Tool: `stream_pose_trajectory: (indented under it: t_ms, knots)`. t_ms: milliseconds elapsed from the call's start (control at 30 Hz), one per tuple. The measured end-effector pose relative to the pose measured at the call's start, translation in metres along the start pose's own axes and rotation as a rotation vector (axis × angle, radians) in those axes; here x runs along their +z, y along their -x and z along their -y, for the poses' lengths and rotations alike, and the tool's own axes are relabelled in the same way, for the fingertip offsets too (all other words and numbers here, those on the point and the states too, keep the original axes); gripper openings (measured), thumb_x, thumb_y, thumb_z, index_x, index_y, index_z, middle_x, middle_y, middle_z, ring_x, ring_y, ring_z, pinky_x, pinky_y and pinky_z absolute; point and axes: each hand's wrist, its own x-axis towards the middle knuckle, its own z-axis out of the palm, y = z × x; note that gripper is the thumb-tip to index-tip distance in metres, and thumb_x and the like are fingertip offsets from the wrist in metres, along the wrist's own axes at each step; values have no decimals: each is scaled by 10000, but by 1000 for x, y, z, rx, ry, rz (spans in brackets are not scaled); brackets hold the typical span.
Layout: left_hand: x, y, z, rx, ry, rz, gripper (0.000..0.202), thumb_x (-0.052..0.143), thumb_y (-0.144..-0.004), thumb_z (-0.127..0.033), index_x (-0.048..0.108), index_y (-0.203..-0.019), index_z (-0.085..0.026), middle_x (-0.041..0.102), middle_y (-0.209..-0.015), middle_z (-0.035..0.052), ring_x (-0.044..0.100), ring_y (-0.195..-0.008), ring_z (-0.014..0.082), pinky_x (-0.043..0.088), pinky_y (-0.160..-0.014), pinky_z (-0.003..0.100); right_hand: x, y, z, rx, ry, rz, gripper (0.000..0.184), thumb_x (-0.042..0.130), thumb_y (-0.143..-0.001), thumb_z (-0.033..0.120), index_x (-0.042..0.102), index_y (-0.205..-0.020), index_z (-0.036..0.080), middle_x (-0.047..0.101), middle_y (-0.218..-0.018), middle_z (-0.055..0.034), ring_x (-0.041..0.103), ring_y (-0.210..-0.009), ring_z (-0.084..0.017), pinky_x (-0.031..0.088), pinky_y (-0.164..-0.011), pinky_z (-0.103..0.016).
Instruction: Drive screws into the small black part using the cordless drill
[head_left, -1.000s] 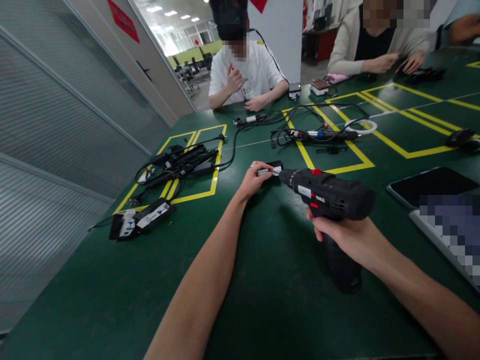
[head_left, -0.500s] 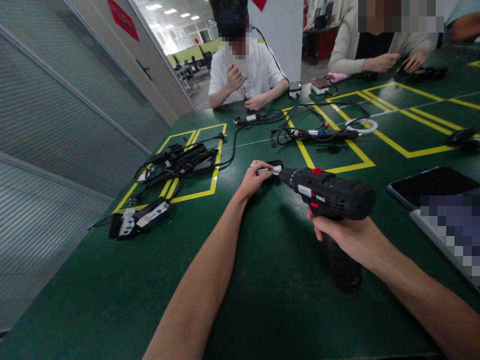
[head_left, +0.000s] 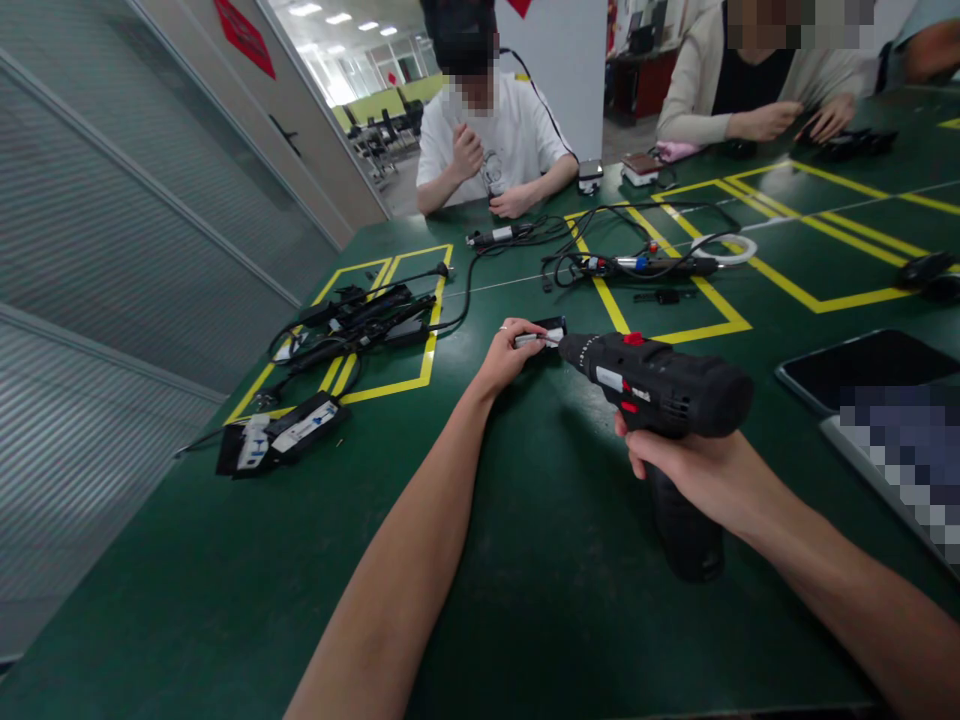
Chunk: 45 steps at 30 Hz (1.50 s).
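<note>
My right hand point(head_left: 679, 465) is wrapped round the grip of a black cordless drill point(head_left: 660, 385) with red buttons. The drill's chuck points left, and its bit reaches a small black piece with a white label point(head_left: 553, 326) lying on the green table point(head_left: 555, 600). My left hand point(head_left: 510, 355) is closed on that piece, its fingertips close beside the bit. Whether the fingers also touch the bit is too small to tell, and the underside of the piece is hidden.
Black cabled parts point(head_left: 375, 325) are heaped at the left, with labelled black pieces point(head_left: 300, 430) before them. Beyond my hands lie an electric screwdriver point(head_left: 652, 267) and cables. A phone point(head_left: 870, 370) lies at the right. Two people point(head_left: 495, 140) sit across the table.
Almost nothing differs. The view has shifted very slightly; both hands, the drill and the black piece keep their places.
</note>
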Motion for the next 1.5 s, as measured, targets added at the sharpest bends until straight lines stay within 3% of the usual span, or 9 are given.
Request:
stream_pose_trajectory:
  t_ms: [567, 867, 1233, 1500]
  knots:
    - [0, 0, 2, -16, 11, 7, 178, 654, -778, -262, 707, -937, -204, 589, -1010, 43, 538, -1042, 199, 391, -996, 367, 1, 0, 5, 43, -5, -18, 109, 571, -805, 297, 606, -786, 195, 599, -618, 9, 528, -583, -136, 393, -548, -274]
    - [0, 0, 2, -20, 19, 4, 180, 659, -771, -271, 706, -930, -202, 588, -1020, 43, 543, -1041, 193, 395, -1000, 359, 0, -1, 4, 33, 11, -13, 86, 567, -780, 264, 601, -741, 196, 624, -675, 0, 560, -602, -135, 420, -554, -267]
    - [-1, 1, 2, -7, 2, 8, 187, 652, -786, -289, 702, -944, -203, 592, -1024, 43, 548, -1032, 191, 402, -995, 361, -1, 1, 2, 1, -22, 10, 95, 566, -800, 271, 624, -812, 197, 617, -673, -2, 558, -626, -149, 418, -566, -277]
    - [0, 1, 2, -7, 9, -5, 178, 656, -777, -272, 703, -932, -198, 601, -989, 43, 547, -1021, 191, 401, -988, 361, -1, 1, 3, 8, -7, -12, 84, 565, -787, 248, 601, -733, 195, 651, -749, -14, 563, -641, -140, 417, -583, -274]
